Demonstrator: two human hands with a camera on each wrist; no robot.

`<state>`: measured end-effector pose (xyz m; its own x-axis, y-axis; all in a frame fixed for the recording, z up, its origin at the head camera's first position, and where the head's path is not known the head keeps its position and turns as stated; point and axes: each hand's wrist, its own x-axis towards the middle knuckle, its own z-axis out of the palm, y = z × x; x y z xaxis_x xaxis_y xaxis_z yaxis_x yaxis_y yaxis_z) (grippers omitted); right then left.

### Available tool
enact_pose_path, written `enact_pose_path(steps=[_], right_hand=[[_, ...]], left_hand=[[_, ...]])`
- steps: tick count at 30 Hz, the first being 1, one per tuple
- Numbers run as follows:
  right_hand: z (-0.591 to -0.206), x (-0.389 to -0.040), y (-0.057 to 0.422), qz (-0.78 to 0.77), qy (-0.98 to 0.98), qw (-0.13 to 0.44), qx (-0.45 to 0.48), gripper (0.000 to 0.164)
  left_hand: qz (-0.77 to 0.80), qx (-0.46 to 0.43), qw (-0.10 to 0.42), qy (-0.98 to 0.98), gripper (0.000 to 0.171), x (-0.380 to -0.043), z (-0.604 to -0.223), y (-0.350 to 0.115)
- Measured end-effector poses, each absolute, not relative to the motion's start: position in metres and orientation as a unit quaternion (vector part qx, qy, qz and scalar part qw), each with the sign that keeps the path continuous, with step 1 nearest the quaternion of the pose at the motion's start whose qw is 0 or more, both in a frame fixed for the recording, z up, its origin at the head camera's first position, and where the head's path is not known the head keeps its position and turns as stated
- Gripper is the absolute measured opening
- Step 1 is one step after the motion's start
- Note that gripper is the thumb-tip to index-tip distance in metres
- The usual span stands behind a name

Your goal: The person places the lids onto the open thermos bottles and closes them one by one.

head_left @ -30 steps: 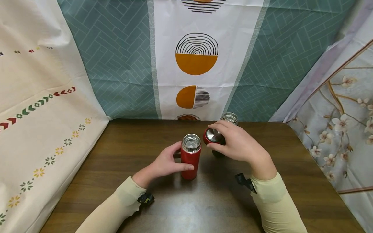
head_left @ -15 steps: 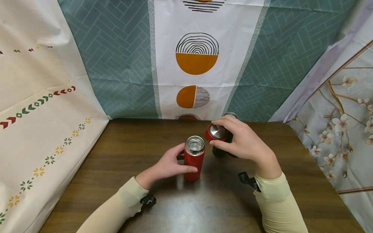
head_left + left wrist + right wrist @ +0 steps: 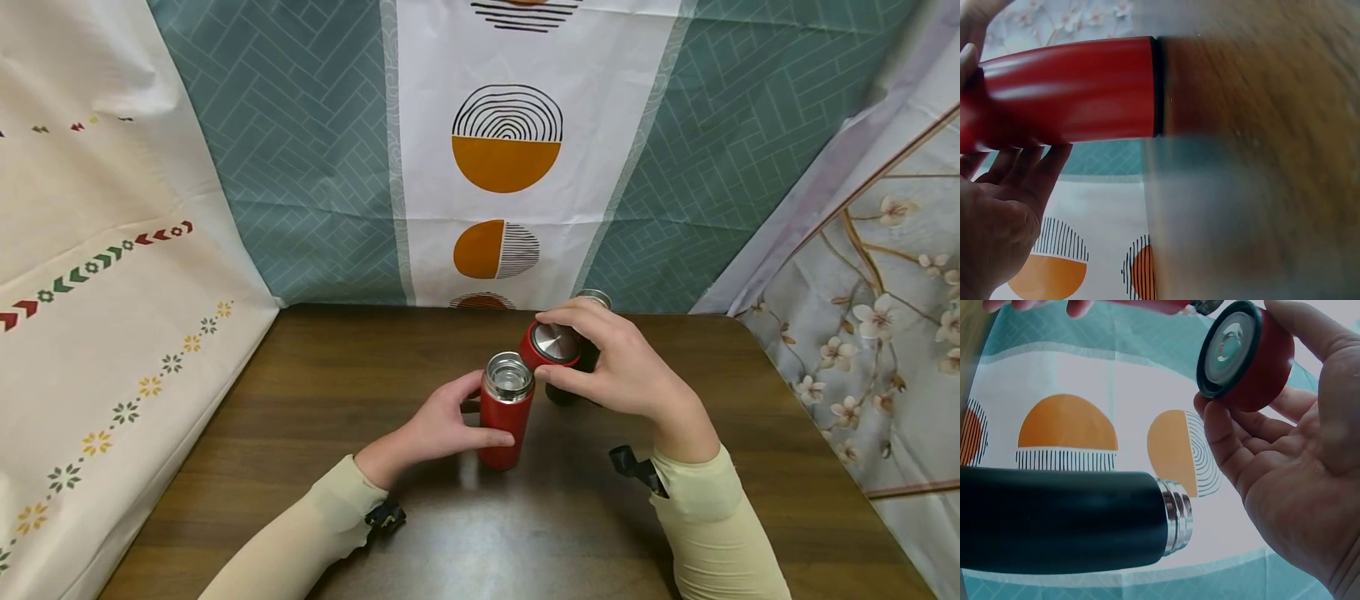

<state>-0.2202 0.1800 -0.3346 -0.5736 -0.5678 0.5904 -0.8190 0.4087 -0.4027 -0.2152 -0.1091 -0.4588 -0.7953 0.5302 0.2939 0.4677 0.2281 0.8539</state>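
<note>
My left hand [image 3: 442, 422] grips a red thermos bottle [image 3: 504, 421] around its side. The bottle stands nearly upright, its bare steel neck and mouth facing up; in the left wrist view its black base is right at the tabletop. A red lid [image 3: 552, 343] with a brushed steel top is pinched between the thumb and fingers of my right hand [image 3: 618, 362]. It is tilted, its edge right beside the bottle's mouth. The right wrist view shows the lid's underside, with a pale inner disc and dark rim. Behind my right hand stands a black thermos bottle [image 3: 1066, 519], uncapped and partly hidden.
Both bottles stand on a dark brown wooden table [image 3: 337, 358]. A teal and white patterned cloth [image 3: 315, 167] hangs along its far edge. Cream cloth [image 3: 97, 292] hangs on the left and floral cloth [image 3: 862, 358] on the right.
My left hand has shifted the red bottle a little to the right and nearer. The lid moved right, then slightly back left, and now sits closer beside the bottle's mouth.
</note>
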Motion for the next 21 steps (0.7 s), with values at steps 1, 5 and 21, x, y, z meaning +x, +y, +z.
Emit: enact_pose_path(steps=[1, 5, 21], right_hand=[[-0.3348, -0.2201, 0.1795, 0.345, -0.815, 0.184, 0.427, 0.061], [-0.3356, -0.2187, 0.1765, 0.356, -0.806, 0.18, 0.438, 0.061], [-0.3386, -0.2171, 0.17, 0.368, -0.786, 0.148, 0.475, 0.06]], left_hand=[[0.534, 0.32, 0.029, 0.782, 0.065, -0.2155, -0.4591, -0.1084], [0.535, 0.326, 0.027, 0.779, 0.065, -0.2158, -0.4599, -0.1057], [0.543, 0.338, 0.035, 0.768, 0.067, -0.2147, -0.4615, -0.102]])
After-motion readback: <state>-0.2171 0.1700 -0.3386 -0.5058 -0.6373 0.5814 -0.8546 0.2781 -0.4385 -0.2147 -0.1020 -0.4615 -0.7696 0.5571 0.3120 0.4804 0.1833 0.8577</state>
